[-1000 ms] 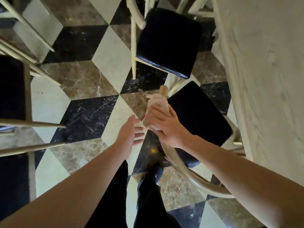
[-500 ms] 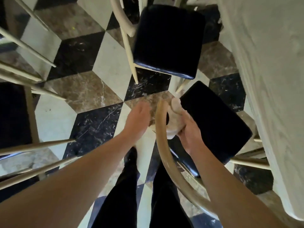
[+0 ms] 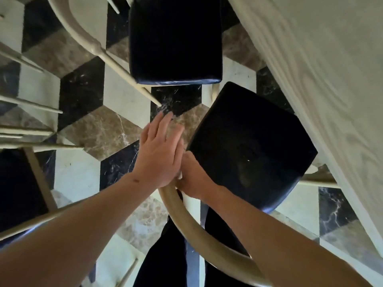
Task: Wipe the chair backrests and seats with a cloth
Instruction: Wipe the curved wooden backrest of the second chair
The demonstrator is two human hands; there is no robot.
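Left hand (image 3: 160,154) lies flat and released on the curved backrest rail (image 3: 186,226), right hand (image 3: 191,179) grasps the barely visible cloth (image 3: 179,176) there; seat (image 3: 248,146) beside the rail seemingly unwiped.

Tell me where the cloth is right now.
Mostly hidden: only a pale sliver of the cloth shows in the head view, mid-frame, between the left hand and right hand on the curved backrest.

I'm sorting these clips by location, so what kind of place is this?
Probably a café or restaurant dining area. Several matching chairs with black cushioned seats and pale bentwood backrests are drawn up to a pale wood-grain table, on a patterned marble tile floor.
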